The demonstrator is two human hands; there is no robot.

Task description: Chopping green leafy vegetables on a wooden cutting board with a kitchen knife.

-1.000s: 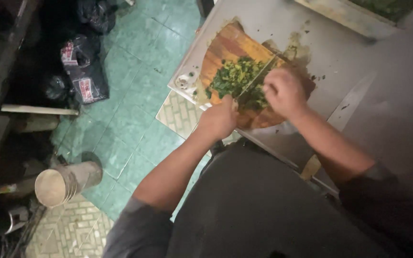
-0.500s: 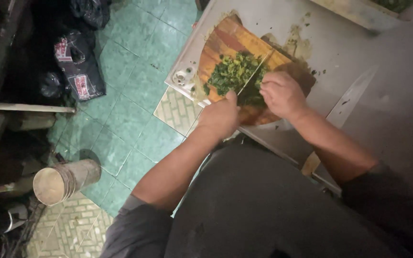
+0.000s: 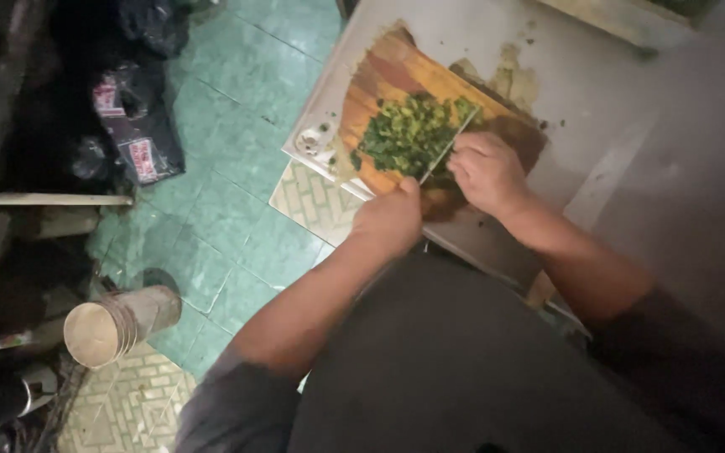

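Presently the right hand (image 3: 487,172) is closed around the handle of a knife (image 3: 449,144), whose blade lies slantwise across the right edge of a heap of chopped greens (image 3: 409,134). The handle itself is hidden inside the fist; only the pale blade shows. The left hand (image 3: 390,220) sits at the near edge of a wooden cutting board (image 3: 379,71), fingers curled under, knuckles towards the camera. Whether it grips the board edge or merely rests there cannot be told, as the fingertips are out of sight.

The greens lie in the middle of the board, just beyond the left hand and touching the blade. The board rests on a pale metal counter (image 3: 597,92), close to its left corner, with green scraps and a wet smear beside it.

Below the counter is a green tiled floor (image 3: 228,218). A stack of metal cups (image 3: 119,323) lies on its side at the lower left, well apart from the work. Black plastic bags (image 3: 132,126) sit at the upper left.
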